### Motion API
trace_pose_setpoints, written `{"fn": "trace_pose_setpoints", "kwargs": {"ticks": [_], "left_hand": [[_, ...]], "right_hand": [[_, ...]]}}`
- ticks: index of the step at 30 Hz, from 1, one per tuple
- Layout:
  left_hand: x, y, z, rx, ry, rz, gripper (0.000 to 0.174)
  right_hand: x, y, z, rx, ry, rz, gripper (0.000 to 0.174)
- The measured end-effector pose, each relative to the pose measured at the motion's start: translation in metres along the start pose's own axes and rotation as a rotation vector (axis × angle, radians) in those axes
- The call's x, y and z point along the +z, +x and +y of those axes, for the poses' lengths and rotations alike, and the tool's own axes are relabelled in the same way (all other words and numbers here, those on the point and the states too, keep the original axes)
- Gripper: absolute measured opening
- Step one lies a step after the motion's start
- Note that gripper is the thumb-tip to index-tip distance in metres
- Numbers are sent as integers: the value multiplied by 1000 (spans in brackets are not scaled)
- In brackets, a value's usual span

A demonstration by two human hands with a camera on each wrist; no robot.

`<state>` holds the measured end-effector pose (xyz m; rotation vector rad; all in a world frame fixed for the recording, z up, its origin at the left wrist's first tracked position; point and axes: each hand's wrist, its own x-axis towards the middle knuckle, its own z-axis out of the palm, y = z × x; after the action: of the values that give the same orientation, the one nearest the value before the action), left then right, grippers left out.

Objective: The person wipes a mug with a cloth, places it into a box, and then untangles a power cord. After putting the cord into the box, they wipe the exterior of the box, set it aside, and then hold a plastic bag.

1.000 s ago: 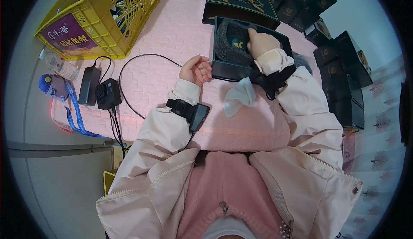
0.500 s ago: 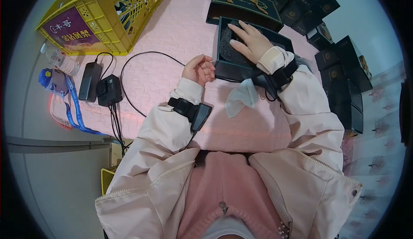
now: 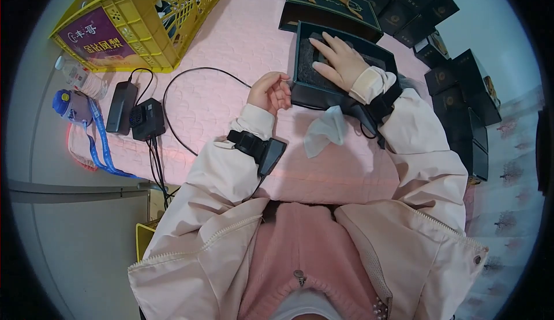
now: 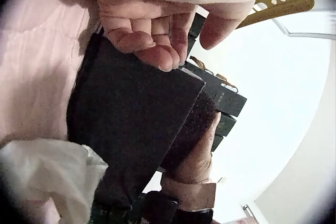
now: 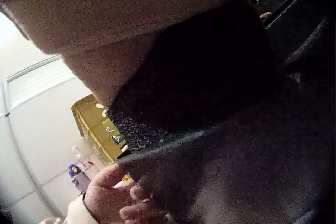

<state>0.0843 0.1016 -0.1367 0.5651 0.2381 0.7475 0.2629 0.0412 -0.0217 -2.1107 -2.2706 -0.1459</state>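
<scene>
My right hand (image 3: 344, 63) lies with spread, straight fingers on dark grey foam (image 3: 310, 73) inside a dark green open box (image 3: 320, 98). The foam fills the box below its rim, and whatever is under it is hidden. At the box's left front corner rests my left hand (image 3: 270, 92), palm turned inward, fingers loosely bent and holding nothing. In the left wrist view, those fingertips (image 4: 165, 66) are right at the upper edge of the box wall (image 4: 126, 113). A crumpled white cloth (image 3: 325, 132) lies just in front of the box.
Behind the box stands a dark green gift box (image 3: 332, 6) with a gold ribbon. Stacked dark boxes (image 3: 456, 86) line the right and back. On the left are a yellow crate (image 3: 156, 49), a water bottle (image 3: 86, 81), a purple cup (image 3: 72, 106) and black devices with cables (image 3: 148, 119).
My right hand has gone from curled fingers at the foam to spread fingers on top of it. The gold mark seen in the foam's opening no longer shows. The left hand has hardly moved.
</scene>
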Motion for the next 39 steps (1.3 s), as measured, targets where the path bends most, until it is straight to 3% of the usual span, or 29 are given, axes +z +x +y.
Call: {"fn": "trace_pose_setpoints", "kwargs": {"ticks": [9, 16, 21, 24, 26, 28, 29, 30, 32, 33, 34, 37, 39], "left_hand": [[-2, 0, -2, 11, -28, 5, 24], [1, -1, -2, -26, -36, 40, 23], [-10, 4, 1, -28, 22, -70, 23], [-9, 3, -1, -30, 25, -51, 23], [-12, 1, -3, -1, 69, -61, 21], [-9, 2, -2, 94, 164, -94, 19], [-2, 3, -6, 85, 162, -104, 19], [9, 0, -10, 194, 289, -23, 22], [29, -9, -19, 411, 535, 148, 35], [34, -12, -19, 406, 533, 147, 35], [39, -15, -19, 362, 452, 110, 41], [45, -18, -12, 290, 302, 38, 53], [46, -19, -9, 275, 310, 13, 55]], "right_hand": [[22, -3, -13, 29, -121, -6, 60], [16, -2, -7, 35, 66, -147, 65], [14, -31, -19, -115, -76, 34, 58], [-26, -61, -3, -163, 599, 136, 42], [-44, -97, 28, 207, 716, 121, 25], [-52, -135, 48, 619, 572, -42, 27], [-38, -155, 62, 680, 346, -110, 29], [-18, -170, 71, 733, 118, -179, 31], [-1, -182, 62, 851, 148, -194, 33], [6, -187, 59, 954, 183, -209, 35], [15, -192, 59, 956, 184, -210, 35], [29, -194, 58, 539, 133, 23, 43], [33, -191, 54, 541, 109, -23, 45]]}}
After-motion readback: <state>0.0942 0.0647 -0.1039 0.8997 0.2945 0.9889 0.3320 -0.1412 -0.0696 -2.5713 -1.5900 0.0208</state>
